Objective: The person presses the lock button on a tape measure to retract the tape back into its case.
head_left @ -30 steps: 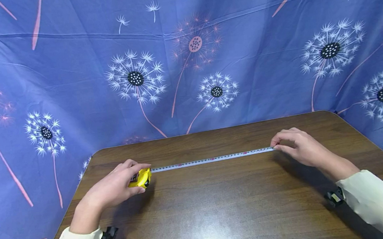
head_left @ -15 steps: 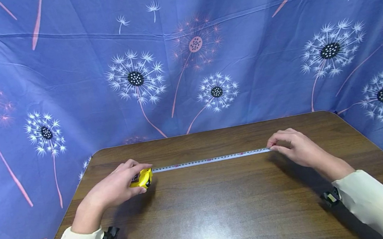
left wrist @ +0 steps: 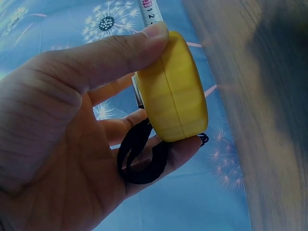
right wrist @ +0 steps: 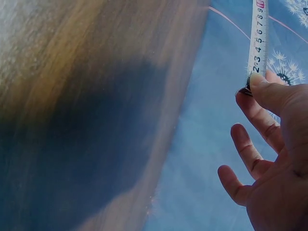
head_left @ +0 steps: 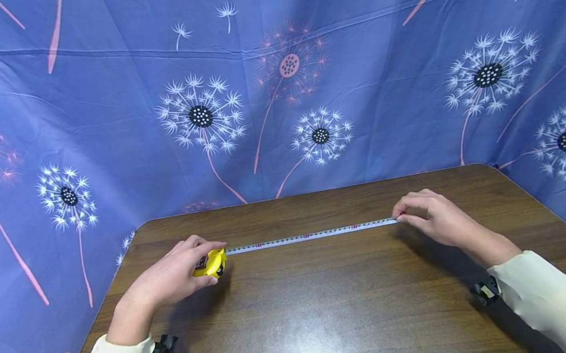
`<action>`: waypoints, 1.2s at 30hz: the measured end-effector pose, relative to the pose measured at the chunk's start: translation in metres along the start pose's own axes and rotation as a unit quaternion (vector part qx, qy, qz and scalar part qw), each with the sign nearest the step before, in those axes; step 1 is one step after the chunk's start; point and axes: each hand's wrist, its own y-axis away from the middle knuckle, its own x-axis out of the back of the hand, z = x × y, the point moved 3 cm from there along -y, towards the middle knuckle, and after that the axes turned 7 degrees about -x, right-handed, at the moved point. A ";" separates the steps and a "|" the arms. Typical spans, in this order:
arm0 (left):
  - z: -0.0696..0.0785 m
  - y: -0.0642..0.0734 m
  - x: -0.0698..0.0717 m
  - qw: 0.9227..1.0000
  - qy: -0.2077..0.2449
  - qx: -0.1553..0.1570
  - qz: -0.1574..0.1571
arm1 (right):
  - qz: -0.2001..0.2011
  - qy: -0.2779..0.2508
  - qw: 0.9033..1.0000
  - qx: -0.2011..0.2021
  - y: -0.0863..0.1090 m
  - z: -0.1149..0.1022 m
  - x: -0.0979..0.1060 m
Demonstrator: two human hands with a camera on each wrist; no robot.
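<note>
A yellow tape measure (head_left: 214, 263) is gripped by my left hand (head_left: 169, 275), thumb on one side and fingers on the other. In the left wrist view its yellow case (left wrist: 175, 91) shows a black wrist strap (left wrist: 139, 156) hanging from it. A white blade (head_left: 310, 236) with printed numbers runs out of the case, stretched nearly straight across to the right. My right hand (head_left: 438, 220) pinches the blade's end between thumb and forefinger. The right wrist view shows the blade's low numbers (right wrist: 258, 43) just beyond the thumb, while the other fingers are apart from it.
Below both hands lies a brown wood-grain table (head_left: 316, 294) with a bright reflection near its front. A blue curtain (head_left: 376, 74) with dandelion prints hangs behind and at both sides. Dark wrist cameras (head_left: 485, 291) sit at the cream sleeves (head_left: 549, 292).
My right hand has moved slightly left with the blade's end, and the exposed stretch of blade is a little shorter. My left hand has shifted very slightly right.
</note>
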 end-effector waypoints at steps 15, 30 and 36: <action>0.002 -0.003 -0.001 1.000 0.000 -0.001 0.003 | -0.006 -0.002 1.000 0.006 -0.005 -0.003 -0.004; 0.006 -0.005 0.000 1.000 0.002 0.008 -0.001 | -0.007 0.002 1.000 -0.001 -0.009 -0.007 -0.009; 0.006 -0.006 -0.001 1.000 0.003 0.005 -0.001 | -0.012 -0.001 1.000 0.000 -0.010 -0.010 -0.011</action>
